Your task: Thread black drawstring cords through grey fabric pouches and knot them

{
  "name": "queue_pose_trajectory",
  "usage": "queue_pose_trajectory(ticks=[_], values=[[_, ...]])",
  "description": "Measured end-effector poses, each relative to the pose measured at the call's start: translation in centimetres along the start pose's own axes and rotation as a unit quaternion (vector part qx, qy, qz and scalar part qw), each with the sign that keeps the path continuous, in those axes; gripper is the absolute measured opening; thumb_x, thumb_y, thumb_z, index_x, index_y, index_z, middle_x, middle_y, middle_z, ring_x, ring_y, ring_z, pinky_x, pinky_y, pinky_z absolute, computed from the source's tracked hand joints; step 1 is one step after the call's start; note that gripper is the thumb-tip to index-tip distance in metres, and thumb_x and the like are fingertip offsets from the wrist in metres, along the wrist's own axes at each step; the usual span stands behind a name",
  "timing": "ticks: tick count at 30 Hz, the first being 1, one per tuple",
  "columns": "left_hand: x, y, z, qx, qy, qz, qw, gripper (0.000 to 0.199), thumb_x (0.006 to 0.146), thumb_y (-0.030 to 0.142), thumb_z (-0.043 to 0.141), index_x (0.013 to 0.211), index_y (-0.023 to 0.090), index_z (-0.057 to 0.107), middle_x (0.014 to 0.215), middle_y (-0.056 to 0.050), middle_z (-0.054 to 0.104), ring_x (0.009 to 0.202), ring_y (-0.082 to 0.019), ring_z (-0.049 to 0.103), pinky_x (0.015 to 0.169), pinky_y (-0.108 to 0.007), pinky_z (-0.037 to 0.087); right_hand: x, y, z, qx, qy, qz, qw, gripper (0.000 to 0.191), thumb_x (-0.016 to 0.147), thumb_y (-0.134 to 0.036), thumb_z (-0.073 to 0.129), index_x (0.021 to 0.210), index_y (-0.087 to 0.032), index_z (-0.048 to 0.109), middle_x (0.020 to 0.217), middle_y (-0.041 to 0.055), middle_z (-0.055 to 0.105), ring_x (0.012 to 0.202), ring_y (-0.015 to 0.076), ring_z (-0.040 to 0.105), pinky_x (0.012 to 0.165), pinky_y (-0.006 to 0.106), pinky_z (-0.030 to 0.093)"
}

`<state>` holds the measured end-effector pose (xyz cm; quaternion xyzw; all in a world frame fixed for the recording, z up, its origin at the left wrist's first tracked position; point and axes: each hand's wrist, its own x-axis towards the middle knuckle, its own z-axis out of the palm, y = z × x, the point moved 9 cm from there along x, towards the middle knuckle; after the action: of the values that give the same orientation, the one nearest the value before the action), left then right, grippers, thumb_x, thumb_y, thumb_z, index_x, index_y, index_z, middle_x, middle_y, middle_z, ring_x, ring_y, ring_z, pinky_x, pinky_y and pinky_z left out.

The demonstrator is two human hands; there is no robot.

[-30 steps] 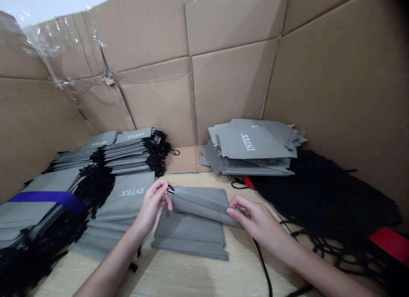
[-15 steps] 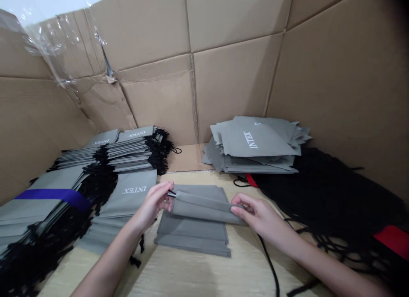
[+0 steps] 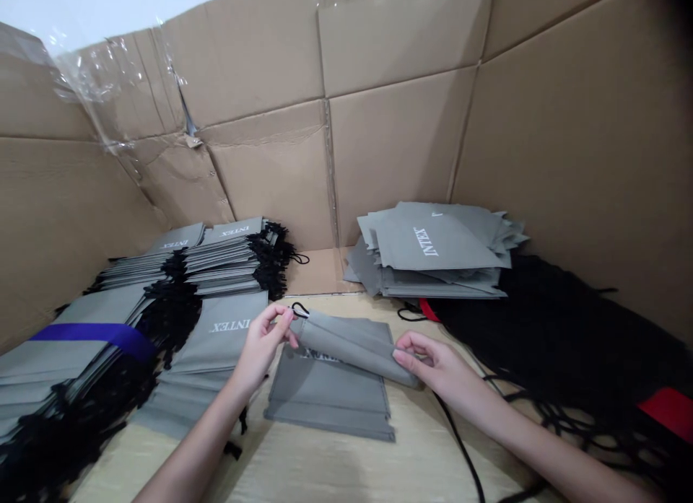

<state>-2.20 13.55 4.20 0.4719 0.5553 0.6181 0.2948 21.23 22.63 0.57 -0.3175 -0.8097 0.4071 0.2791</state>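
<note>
A grey fabric pouch [image 3: 351,344] is held up slantwise between my two hands, its upper edge folded like a hem. At its left end my left hand [image 3: 271,333] is closed in a pinch on a black cord [image 3: 299,309], which stands out as a small loop with a pale bit beside it. The exact grip of those fingertips is partly hidden. My right hand [image 3: 425,355] pinches the pouch's right end between thumb and fingers, and black cord trails down below it. Beneath the held pouch lie more flat grey pouches [image 3: 330,405], one with white lettering partly covered.
At the left are stacks of grey INTEX pouches [image 3: 221,261] with black cord ends, one bundle under a purple band [image 3: 102,333]. A loose pouch pile [image 3: 438,243] sits at back right, beside a heap of black cords [image 3: 552,330]. Cardboard walls [image 3: 401,142] surround the table.
The dark, shiny tip at my left fingers has given way to a small black cord loop above them. The pouch's left end has risen slightly and its right end dipped, uncovering lettering below.
</note>
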Motion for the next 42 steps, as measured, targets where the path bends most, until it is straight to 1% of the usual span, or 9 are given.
queue_pose_trajectory(ticks=[4, 9, 17, 21, 25, 28, 32, 36, 42], values=[[0.1, 0.1, -0.3, 0.017, 0.013, 0.014, 1.000, 0.029, 0.075, 0.043, 0.063, 0.086, 0.019, 0.053, 0.075, 0.004, 0.056, 0.047, -0.007, 0.052, 0.050, -0.021, 0.042, -0.2, -0.3, 0.2, -0.018, -0.010, 0.002, 1.000, 0.024, 0.085, -0.042, 0.049, 0.075, -0.021, 0.050, 0.062, -0.0049, 0.041, 0.055, 0.0120, 0.040, 0.050, 0.023, 0.032], [0.1, 0.1, -0.6, 0.066, 0.018, 0.009, 0.998, 0.022, 0.072, 0.035, 0.068, 0.071, 0.016, 0.057, 0.056, 0.005, 0.054, 0.050, -0.009, 0.051, 0.051, -0.019, 0.039, -0.4, -0.6, 0.3, -0.046, -0.018, 0.005, 0.999, 0.022, 0.085, -0.040, 0.050, 0.076, -0.021, 0.051, 0.062, -0.0046, 0.044, 0.058, 0.0128, 0.041, 0.053, 0.023, 0.031], [-0.3, -0.8, 0.4, -0.243, -0.040, -0.100, 0.964, 0.029, 0.065, 0.035, 0.074, 0.072, 0.017, 0.051, 0.084, 0.001, 0.051, 0.062, -0.009, 0.053, 0.063, -0.025, 0.048, -0.1, 0.0, 0.6, 0.008, -0.035, 0.009, 0.999, 0.022, 0.085, -0.040, 0.049, 0.075, -0.020, 0.048, 0.064, -0.0044, 0.042, 0.060, 0.0130, 0.041, 0.055, 0.024, 0.031], [-0.3, 0.0, 0.3, -0.043, -0.073, -0.024, 0.996, 0.031, 0.077, 0.048, 0.058, 0.072, 0.018, 0.051, 0.082, -0.002, 0.048, 0.067, -0.014, 0.048, 0.062, -0.027, 0.046, -0.2, 0.3, 0.8, -0.011, -0.042, 0.008, 0.999, 0.021, 0.085, -0.039, 0.048, 0.075, -0.021, 0.047, 0.064, -0.0047, 0.041, 0.060, 0.0134, 0.040, 0.055, 0.024, 0.030], [-0.5, 1.9, 0.7, 0.152, -0.072, 0.097, 0.981, 0.029, 0.081, 0.040, 0.057, 0.062, 0.018, 0.052, 0.083, -0.003, 0.045, 0.079, -0.017, 0.043, 0.077, -0.030, 0.042, 0.0, 0.5, 0.8, -0.021, -0.047, 0.007, 0.999, 0.022, 0.084, -0.041, 0.049, 0.075, -0.021, 0.048, 0.065, -0.0037, 0.044, 0.062, 0.0141, 0.041, 0.056, 0.025, 0.031], [-0.4, 1.7, 0.4, -0.071, -0.076, 0.054, 0.993, 0.025, 0.080, 0.038, 0.059, 0.065, 0.019, 0.054, 0.090, -0.002, 0.047, 0.083, -0.017, 0.046, 0.075, -0.032, 0.045, 0.2, 0.3, 0.2, -0.008, -0.033, 0.006, 0.999, 0.024, 0.083, -0.042, 0.049, 0.073, -0.021, 0.048, 0.064, -0.0035, 0.043, 0.060, 0.0141, 0.040, 0.055, 0.025, 0.030], [-0.4, 0.7, 0.2, -0.317, -0.067, -0.036, 0.945, 0.016, 0.073, 0.033, 0.069, 0.084, 0.026, 0.059, 0.104, -0.001, 0.052, 0.089, -0.017, 0.052, 0.078, -0.040, 0.049, 0.3, -0.1, -0.5, 0.000, -0.011, 0.007, 1.000, 0.023, 0.080, -0.043, 0.051, 0.072, -0.021, 0.048, 0.062, -0.0036, 0.042, 0.058, 0.0140, 0.039, 0.053, 0.025, 0.029], [-0.6, -1.0, 0.6, -0.230, -0.030, -0.102, 0.967, 0.035, 0.069, 0.034, 0.074, 0.101, 0.022, 0.063, 0.102, -0.006, 0.058, 0.084, -0.015, 0.055, 0.068, -0.025, 0.048, 0.3, 0.2, 0.0, 0.016, -0.021, 0.016, 1.000, 0.024, 0.081, -0.044, 0.050, 0.072, -0.021, 0.048, 0.062, -0.0039, 0.042, 0.057, 0.0136, 0.040, 0.052, 0.024, 0.029], [-0.8, -3.7, 0.2, -0.160, 0.070, -0.113, 0.978, 0.032, 0.055, 0.036, 0.082, 0.068, 0.013, 0.065, 0.060, 0.003, 0.056, 0.053, -0.005, 0.045, 0.050, -0.014, 0.035, 0.1, 0.3, 0.4, 0.009, -0.022, 0.013, 1.000, 0.022, 0.082, -0.042, 0.051, 0.073, -0.021, 0.050, 0.063, -0.0037, 0.046, 0.059, 0.0138, 0.043, 0.054, 0.024, 0.032]])
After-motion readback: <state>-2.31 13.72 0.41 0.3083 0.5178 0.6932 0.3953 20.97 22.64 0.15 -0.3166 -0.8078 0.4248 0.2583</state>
